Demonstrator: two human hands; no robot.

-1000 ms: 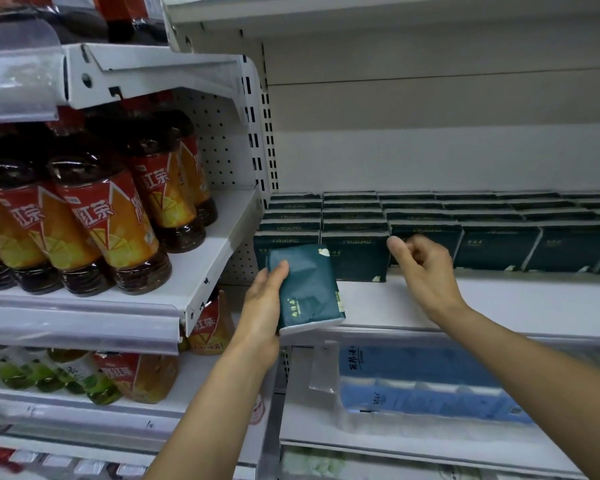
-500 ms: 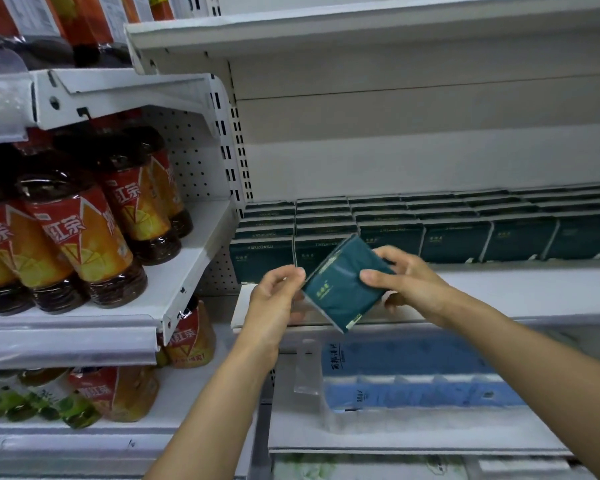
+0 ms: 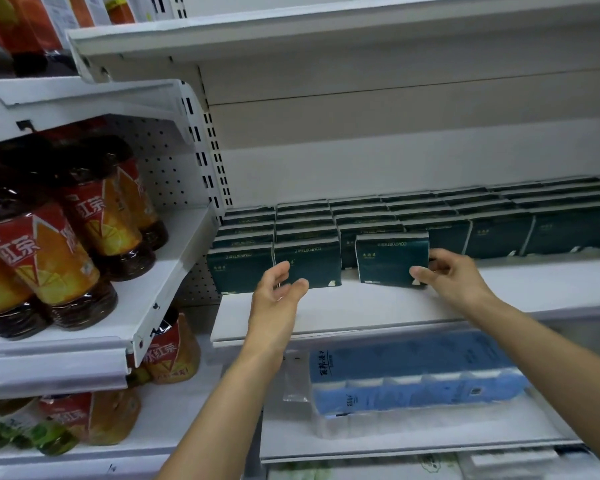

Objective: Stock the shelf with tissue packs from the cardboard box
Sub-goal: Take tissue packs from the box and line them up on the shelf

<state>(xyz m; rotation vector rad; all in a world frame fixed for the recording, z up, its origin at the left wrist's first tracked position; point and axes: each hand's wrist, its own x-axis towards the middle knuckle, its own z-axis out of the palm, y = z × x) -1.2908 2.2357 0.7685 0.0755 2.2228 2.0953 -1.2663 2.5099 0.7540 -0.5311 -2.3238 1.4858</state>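
Tea bottles [image 3: 84,237] left, blue rolls [image 3: 413,375] below shelf [image 3: 326,310]

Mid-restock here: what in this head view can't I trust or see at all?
- Cardboard box: not in the head view at all; stock left unknown.
- Back rows of packs: only top edges show; the front packs hide their depth.
- Held pack: its right edge is covered by the right hand.
- Small print on the pack: too small to read.
- Rightmost packs: cut off by the frame edge.
- Left hand: holds nothing.
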